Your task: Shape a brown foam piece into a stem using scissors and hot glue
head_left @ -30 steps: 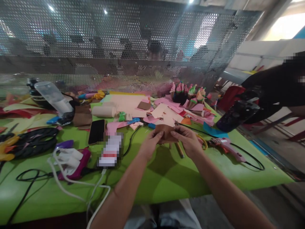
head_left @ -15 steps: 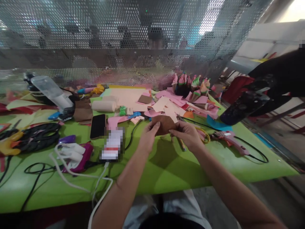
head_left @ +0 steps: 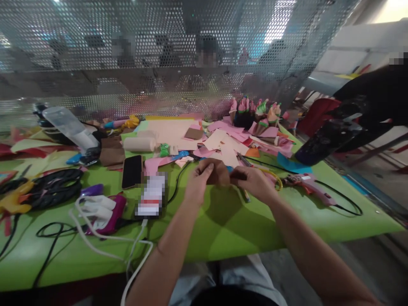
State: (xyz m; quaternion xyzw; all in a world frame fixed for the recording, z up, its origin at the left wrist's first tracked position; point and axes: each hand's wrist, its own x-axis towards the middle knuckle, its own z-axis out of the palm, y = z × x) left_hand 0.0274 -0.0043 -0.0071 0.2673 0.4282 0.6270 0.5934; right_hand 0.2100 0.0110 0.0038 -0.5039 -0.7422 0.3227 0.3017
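Above the green tabletop I hold a small brown piece of craft sheet (head_left: 219,171), which curves downward at its right side. My left hand (head_left: 198,180) is closed on its left part, thumb on top. At the right edge of the piece my right hand (head_left: 251,182) has its fingers pinched together; the fingertips are partly hidden. Just beyond the hands lie pink and cream sheet scraps (head_left: 228,148). Below the right hand a thin pencil-like stick (head_left: 246,195) rests on the table, with a yellow ring (head_left: 278,182) beside it.
A pink glue gun (head_left: 315,189) with a black cord lies at the right, near a dark tumbler (head_left: 328,138). Ice-cream-shaped crafts (head_left: 255,110) stand behind. Phones (head_left: 132,171), a magenta power strip (head_left: 113,214), cables and black scissors (head_left: 59,182) occupy the left. Perforated metal rises behind.
The brown piece has gone from nearly flat to curled down at its right side. My right hand has turned slightly, while the left keeps its hold.
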